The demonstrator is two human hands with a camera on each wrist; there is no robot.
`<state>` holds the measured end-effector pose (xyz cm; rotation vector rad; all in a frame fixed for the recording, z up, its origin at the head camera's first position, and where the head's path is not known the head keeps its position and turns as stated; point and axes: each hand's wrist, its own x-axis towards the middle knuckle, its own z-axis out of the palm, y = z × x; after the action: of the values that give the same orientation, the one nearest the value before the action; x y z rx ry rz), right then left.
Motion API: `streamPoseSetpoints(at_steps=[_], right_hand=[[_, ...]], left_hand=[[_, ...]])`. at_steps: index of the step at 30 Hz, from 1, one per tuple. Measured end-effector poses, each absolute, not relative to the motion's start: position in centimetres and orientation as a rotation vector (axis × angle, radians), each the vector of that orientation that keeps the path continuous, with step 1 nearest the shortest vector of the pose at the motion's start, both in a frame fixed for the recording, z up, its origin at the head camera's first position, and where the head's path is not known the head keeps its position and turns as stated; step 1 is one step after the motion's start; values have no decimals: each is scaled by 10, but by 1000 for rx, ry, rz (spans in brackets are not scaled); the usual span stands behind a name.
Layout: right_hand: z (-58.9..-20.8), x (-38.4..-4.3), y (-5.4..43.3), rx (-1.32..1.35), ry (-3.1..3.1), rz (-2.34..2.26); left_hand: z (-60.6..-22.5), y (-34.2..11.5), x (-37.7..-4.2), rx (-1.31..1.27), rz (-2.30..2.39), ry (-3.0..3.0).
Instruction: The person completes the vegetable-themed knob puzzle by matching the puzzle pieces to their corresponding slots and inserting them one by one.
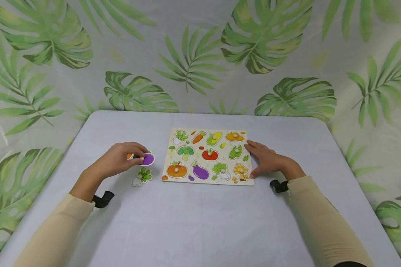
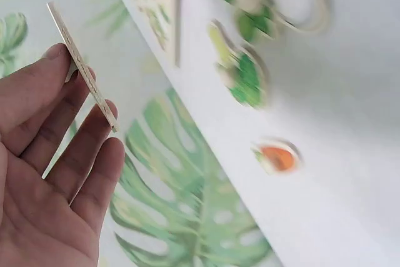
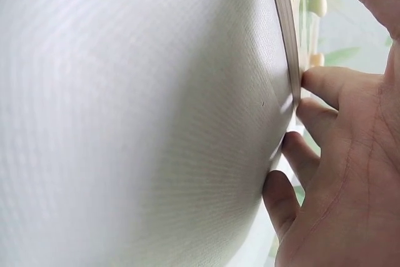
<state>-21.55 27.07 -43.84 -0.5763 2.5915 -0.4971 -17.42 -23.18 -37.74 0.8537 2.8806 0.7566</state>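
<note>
Purple piece [image 1: 149, 159]: pinched in our left hand [image 1: 120, 158], at the board [image 1: 223, 157]'s nine o'clock.
Board: our right hand [image 1: 268, 160] touches its three o'clock, thumb and fingers apart.

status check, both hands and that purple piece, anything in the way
Left hand pinching purple piece, left of the board. Right hand touching board's right edge. Loose white-and-green piece nearby, seemingly not blocking.
</note>
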Motion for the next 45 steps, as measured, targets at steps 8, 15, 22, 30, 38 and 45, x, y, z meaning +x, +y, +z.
streamPoseSetpoints(at_steps=[8,15,22,30,38,45], right_hand=[[-440,-215,275,-565,2597,-489],[-441,-216,271,-583,2602,-508],[-436,-215,268,-548,2596,-478],[-435,-216,267,-546,2583,-484],[-438,-217,268,-542,2590,-469],[-438,-218,268,-545,2586,-471]], left_hand=[[-370,-176,-185,1060,715,2811],[-374,-152,-189,1094,702,2776],[-380,-142,-195,1096,672,2743],[-397,-125,-209,1101,732,2671],[-405,-107,-215,1076,728,2646],[-416,-90,-211,1071,624,2618]])
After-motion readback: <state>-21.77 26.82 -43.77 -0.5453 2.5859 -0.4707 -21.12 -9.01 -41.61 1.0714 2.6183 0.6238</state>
